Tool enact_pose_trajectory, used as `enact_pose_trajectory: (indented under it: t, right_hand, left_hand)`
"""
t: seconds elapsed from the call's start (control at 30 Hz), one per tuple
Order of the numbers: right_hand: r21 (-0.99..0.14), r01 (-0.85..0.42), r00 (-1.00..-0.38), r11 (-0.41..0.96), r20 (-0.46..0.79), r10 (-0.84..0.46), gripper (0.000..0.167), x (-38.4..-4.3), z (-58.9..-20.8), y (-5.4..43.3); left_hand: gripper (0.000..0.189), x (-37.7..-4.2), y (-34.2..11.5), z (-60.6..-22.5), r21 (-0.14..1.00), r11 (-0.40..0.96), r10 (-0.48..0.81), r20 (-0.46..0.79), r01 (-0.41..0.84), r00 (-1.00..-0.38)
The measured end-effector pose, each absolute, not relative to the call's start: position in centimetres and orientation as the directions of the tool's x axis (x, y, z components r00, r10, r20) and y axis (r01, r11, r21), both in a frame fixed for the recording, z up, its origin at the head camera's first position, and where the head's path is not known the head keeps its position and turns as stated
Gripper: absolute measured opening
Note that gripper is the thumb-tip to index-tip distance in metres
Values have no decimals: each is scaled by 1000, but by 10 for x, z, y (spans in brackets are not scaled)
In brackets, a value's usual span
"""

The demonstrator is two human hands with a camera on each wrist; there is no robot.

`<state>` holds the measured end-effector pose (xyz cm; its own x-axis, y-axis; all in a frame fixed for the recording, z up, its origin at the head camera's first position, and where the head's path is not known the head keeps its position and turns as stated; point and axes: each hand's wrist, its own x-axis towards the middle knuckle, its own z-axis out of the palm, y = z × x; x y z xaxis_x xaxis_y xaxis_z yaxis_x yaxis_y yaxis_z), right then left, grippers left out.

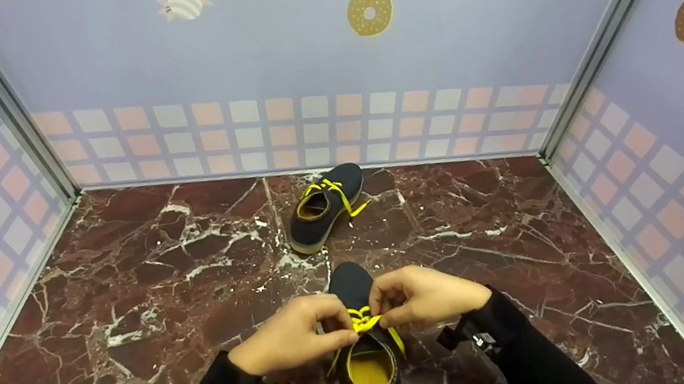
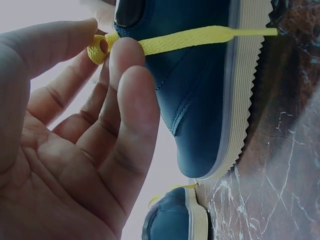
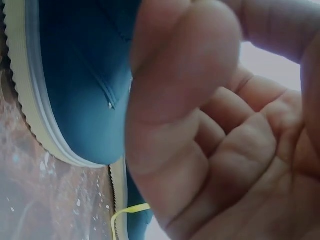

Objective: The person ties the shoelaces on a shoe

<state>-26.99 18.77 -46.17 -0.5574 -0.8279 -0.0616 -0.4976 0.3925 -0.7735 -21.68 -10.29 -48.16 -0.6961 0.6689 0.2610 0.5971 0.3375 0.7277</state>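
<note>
A dark blue shoe (image 1: 350,283) stands upright on the floor, toe pointing away from me, its yellow insole visible through the opening. Over its tongue my left hand (image 1: 297,334) pinches the yellow shoelace (image 1: 365,324) from the left. Opposite it, my right hand (image 1: 434,294) pinches the lace from the right, thumb and forefinger at the bow-like part. The left wrist view shows a small lace loop (image 2: 98,49) at the fingertips, with a lace end (image 2: 200,37) hanging across the shoe's side. In the right wrist view, curled fingers (image 3: 180,80) hide the lace they grip.
A second dark blue shoe (image 1: 347,180) with yellow laces stands farther off, angled to the right, near the back wall (image 1: 287,40). Reddish-brown marbled floor (image 1: 500,248) lies around both shoes. Patterned side walls (image 1: 669,92) rise at left and right.
</note>
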Motion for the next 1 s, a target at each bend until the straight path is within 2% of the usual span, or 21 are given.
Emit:
enact_pose_trajectory:
  t: [0.2, 0.43, 0.67, 0.87, 1.0]
  right_hand:
    - [-843, -401, -563, 358, -81, -822, 10, -272, -466, 187]
    - [-871, -340, -606, 354, -85, -791, 5, -275, -471, 185]
    - [-839, -376, -646, 394, -68, -760, 10, -276, -472, 183]
    - [-830, -379, -657, 410, -71, -751, 14, -276, -471, 182]
    - [-847, -357, -667, 395, -65, -742, 8, -277, -473, 181]
  left_hand:
    - [7, -218, -103, -483, 720, 315, 675, 289, 619, -679]
    - [6, -218, -103, -485, 720, 313, 674, 292, 620, -679]
    - [6, -218, -103, -484, 726, 315, 675, 282, 612, -682]
    - [7, -218, -102, -483, 728, 325, 671, 272, 604, -690]
    - [12, -216, -101, -482, 732, 340, 658, 264, 591, -705]
